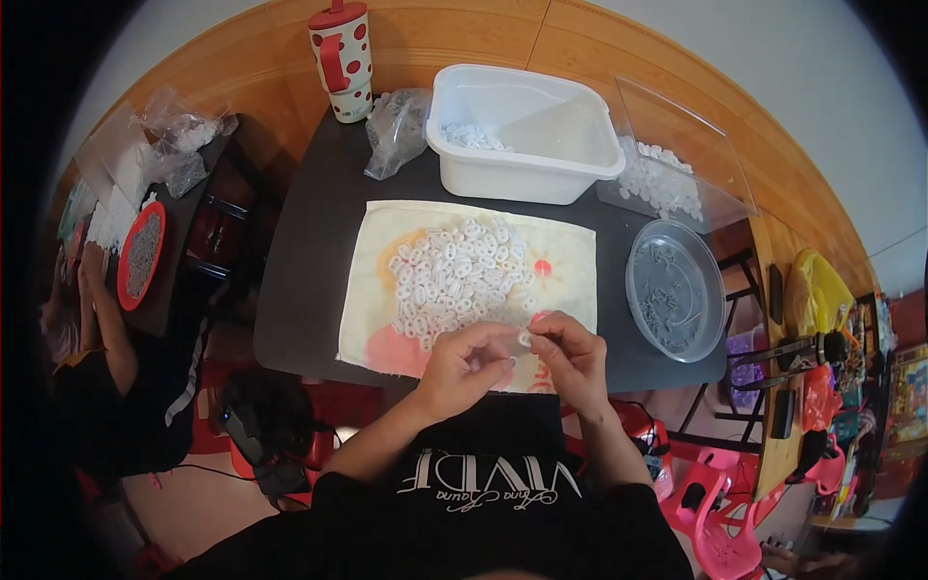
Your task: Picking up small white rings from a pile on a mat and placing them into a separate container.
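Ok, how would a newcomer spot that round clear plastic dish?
Find the dark table, then the cream printed cloth on it. Right of the cloth sits the round clear plastic dish, holding small grey pieces, unlike the clear plastic box of white pieces.

Both forearms (379, 445) lean inward. The left hand (513, 346) has thumb and index finger apart; the right hand (531, 336) pinches close beside it, with fingers bent.

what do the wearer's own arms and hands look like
The left hand and right hand are bare, with no gloves; no watch shows on either wrist. The forearms are bare too, up to black sleeves of a black top with white lettering.
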Available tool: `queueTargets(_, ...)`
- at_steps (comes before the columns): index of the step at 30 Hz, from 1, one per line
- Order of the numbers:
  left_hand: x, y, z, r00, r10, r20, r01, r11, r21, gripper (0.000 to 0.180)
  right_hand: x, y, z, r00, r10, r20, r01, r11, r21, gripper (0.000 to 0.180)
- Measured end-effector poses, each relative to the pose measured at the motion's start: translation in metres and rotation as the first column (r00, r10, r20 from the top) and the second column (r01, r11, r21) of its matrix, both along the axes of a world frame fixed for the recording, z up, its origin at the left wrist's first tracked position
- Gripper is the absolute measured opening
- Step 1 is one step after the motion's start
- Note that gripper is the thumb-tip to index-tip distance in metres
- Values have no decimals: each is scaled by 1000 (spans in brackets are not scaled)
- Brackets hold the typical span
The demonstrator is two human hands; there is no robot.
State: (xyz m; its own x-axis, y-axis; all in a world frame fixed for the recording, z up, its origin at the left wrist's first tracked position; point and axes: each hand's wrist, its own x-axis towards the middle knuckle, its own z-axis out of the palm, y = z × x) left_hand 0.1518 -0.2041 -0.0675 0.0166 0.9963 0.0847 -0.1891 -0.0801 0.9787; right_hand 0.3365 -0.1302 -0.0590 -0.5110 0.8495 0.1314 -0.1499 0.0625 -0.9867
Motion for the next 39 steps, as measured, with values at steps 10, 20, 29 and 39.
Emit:
queueTargets(10, 2, 0, -1, 999, 11, 34, -12, 1000, 25, 40, 0, -4, 0, 999, 3, 46, -5, 999, 41, 16)
queueTargets(20, 2, -1, -6, 999, 50, 12, -50, 998, 48, 35, 1, -4, 2, 997, -3, 75, -8, 990, 142, 16)
queueTargets(29, 5, -2, -13, 993, 109, 45, -110, 994, 23, 32, -2, -3, 4, 989, 15, 146, -56, 959, 278, 16)
queueTargets(39, 5, -2, -11, 995, 101, -18, -100, 994, 49, 29, 0, -2, 4, 987, 37, 159, -84, 952, 295, 18)
